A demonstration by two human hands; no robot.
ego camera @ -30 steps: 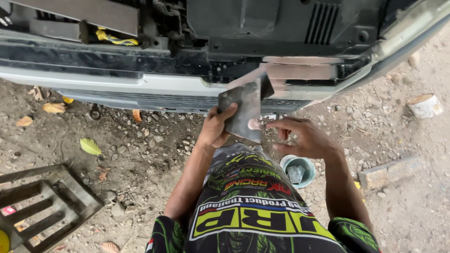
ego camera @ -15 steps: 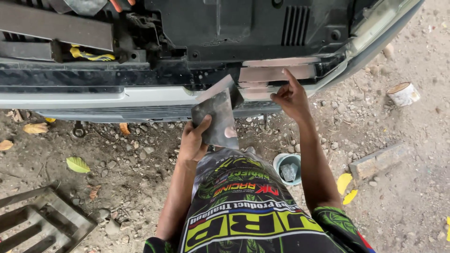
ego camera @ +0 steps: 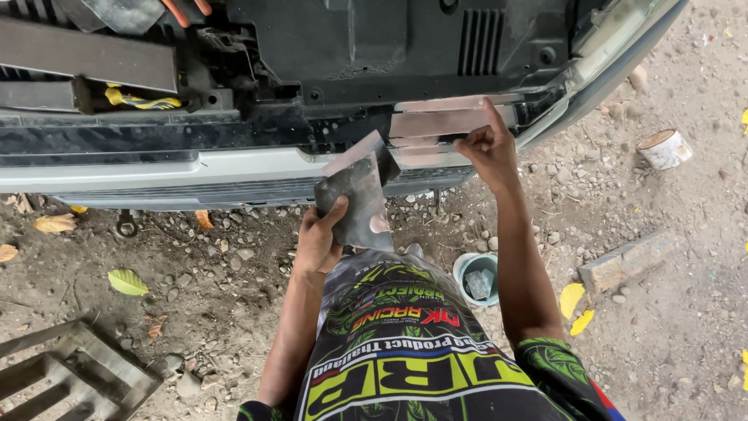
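Note:
My left hand [ego camera: 319,238] holds a dark flat mixing board [ego camera: 354,199] with a wide metal scraper resting on its top edge and a dab of pinkish filler near its lower right. My right hand [ego camera: 487,148] is raised to the car's front bumper [ego camera: 156,168], index finger stretched out and touching a patch of pale filler [ego camera: 448,121] spread across the bumper's upper part. The other fingers are curled, and nothing is visible in this hand. My knees in a black, green and yellow garment fill the lower middle.
A small blue-rimmed tin [ego camera: 477,278] stands on the gravel by my right leg. A brick [ego camera: 623,257] and a short log piece [ego camera: 664,148] lie to the right, a metal grate [ego camera: 70,374] at lower left. Leaves and stones litter the dirt.
My right hand has risen from near the board's right edge to the filler patch on the bumper. The left hand keeps holding the board, lifted slightly toward the bumper.

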